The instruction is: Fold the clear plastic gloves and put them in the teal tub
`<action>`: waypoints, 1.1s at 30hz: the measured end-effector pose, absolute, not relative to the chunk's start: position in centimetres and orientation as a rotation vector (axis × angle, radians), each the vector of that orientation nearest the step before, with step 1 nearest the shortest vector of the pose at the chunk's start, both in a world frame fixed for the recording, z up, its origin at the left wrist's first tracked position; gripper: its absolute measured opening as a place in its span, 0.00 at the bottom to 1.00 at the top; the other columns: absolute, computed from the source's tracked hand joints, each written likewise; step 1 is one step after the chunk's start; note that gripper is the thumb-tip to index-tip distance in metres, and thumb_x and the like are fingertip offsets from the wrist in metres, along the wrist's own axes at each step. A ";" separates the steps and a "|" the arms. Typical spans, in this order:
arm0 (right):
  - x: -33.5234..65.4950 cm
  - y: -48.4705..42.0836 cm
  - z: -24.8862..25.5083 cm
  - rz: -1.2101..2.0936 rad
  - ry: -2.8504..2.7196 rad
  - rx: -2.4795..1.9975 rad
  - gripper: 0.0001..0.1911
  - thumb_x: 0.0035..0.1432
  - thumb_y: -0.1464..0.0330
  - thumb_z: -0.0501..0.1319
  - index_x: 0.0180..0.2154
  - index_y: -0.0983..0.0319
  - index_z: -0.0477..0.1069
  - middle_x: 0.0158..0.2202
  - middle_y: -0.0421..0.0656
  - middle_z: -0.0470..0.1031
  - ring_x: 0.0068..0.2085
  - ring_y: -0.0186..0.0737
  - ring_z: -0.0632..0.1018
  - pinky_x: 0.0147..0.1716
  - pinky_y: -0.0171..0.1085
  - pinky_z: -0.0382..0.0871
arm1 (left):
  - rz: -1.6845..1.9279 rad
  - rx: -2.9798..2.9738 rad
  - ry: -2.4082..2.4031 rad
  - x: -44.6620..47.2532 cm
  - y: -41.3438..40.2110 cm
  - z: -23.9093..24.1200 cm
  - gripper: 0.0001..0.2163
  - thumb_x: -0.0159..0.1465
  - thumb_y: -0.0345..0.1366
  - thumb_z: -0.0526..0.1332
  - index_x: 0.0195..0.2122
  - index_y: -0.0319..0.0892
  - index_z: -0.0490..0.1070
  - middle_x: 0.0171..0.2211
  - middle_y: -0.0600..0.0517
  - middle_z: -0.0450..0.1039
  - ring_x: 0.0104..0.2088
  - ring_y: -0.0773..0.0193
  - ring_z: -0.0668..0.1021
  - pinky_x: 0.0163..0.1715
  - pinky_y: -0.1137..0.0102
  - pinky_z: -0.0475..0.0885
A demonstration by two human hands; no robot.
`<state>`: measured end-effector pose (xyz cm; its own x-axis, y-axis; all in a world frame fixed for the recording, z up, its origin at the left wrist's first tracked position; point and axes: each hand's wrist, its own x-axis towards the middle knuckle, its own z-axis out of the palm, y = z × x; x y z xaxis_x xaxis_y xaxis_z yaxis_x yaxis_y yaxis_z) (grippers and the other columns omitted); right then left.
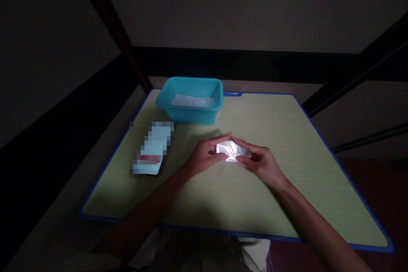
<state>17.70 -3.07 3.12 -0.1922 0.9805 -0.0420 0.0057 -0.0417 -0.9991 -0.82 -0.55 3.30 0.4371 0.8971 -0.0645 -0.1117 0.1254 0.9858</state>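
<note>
Nearest the camera, both forearms are reaching in over the near edge of the pale green table (287, 204), which is rimmed in blue. At the table's middle the left hand (204, 156) and the right hand (259, 162) are closing from nine and three o'clock on a small shiny clear packet (230, 150). Each hand is pinching one end of it between thumb and fingertips, and the forefingers are nearly meeting over its far edge. The packet is lying low over the tabletop; whether it is touching the surface is hard to tell.

This looks like the folding or flattening stage of handling the packet, and any further move would call for a steady two-sided grip on slippery film.

At ten o'clock from the hands a blurred-out flat rectangle (152, 148) is lying on the table. Farther off, at eleven o'clock, a turquoise plastic tub (191, 112) is standing near the far edge, holding something pale and flat.
</note>
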 end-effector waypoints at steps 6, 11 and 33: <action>17.7 -3.1 3.5 1.349 -1.362 -1.162 0.31 0.45 0.70 0.67 0.53 0.54 0.68 0.41 0.41 0.78 0.21 0.25 0.64 0.19 0.28 0.61 | 0.880 1.187 0.839 -0.9 -0.3 3.2 0.35 0.47 0.28 0.68 0.58 0.43 0.63 0.54 0.43 0.68 0.36 0.64 0.78 0.31 0.76 0.73; 17.9 -3.0 3.6 1.214 -1.386 -1.185 0.28 0.46 0.68 0.66 0.52 0.56 0.70 0.48 0.45 0.75 0.24 0.29 0.68 0.21 0.31 0.64 | 0.863 1.146 0.835 -0.9 -0.1 3.0 0.39 0.50 0.31 0.68 0.63 0.41 0.54 0.41 0.44 0.76 0.29 0.67 0.77 0.23 0.78 0.72; 18.0 -2.8 3.4 1.135 -1.304 -1.273 0.16 0.42 0.67 0.68 0.38 0.57 0.79 0.34 0.44 0.81 0.23 0.33 0.74 0.20 0.32 0.69 | 1.045 1.070 0.960 -0.9 0.2 3.1 0.25 0.49 0.36 0.67 0.50 0.38 0.68 0.33 0.50 0.74 0.26 0.70 0.75 0.18 0.80 0.70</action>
<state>18.01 -2.82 3.43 -0.0017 0.9997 0.0254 0.1130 0.0254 -0.9933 -0.85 0.18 3.09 0.2317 0.9674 -0.1019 -0.1838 0.1465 0.9720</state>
